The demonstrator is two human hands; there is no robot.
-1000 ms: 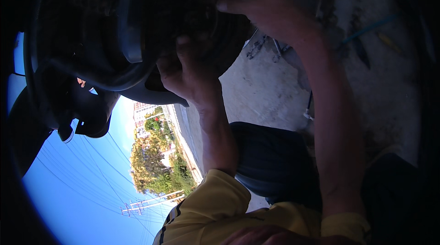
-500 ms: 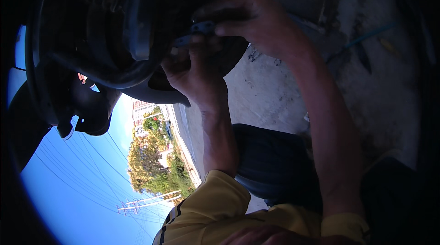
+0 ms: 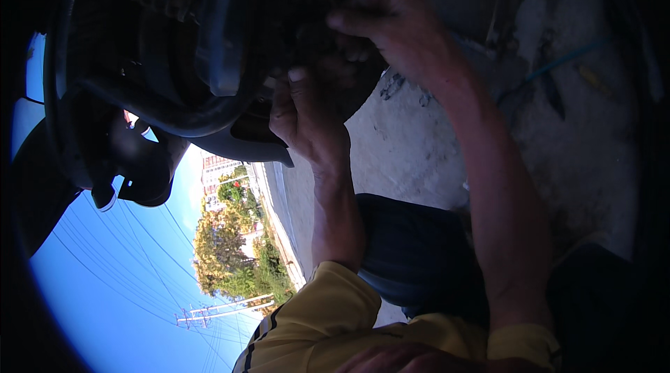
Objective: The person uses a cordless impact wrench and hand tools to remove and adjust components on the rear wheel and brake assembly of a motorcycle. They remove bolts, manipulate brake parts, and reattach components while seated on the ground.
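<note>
My left hand [image 3: 312, 118] reaches up into the dark underside of a vehicle. Its thumb and forefinger rest near a shadowed part, and its other fingers curl around behind; whatever they hold is lost in the dark. To the right and above, my right hand [image 3: 401, 31] has its fingers bent together at the edge of the dark round wheel assembly [image 3: 363, 83], and anything between them cannot be made out. Left of both hands are a smooth dark upright cylinder [image 3: 220, 59], a thick curved black bar [image 3: 167, 118] and a dim coil spring [image 3: 164, 0].
On the concrete ground [image 3: 405, 143] to the right lie a thin blue rod [image 3: 558, 62], a dark pointed tool [image 3: 551, 94] and a yellowish tool [image 3: 593, 81]. A black flap [image 3: 255, 146] hangs below the wheel assembly. Trees [image 3: 234, 254] stand beyond it, sideways in the picture.
The blue-grey part with holes that showed between my hands is now out of sight. My right hand has shifted slightly, and my left thumb and forefinger have moved a little right.
</note>
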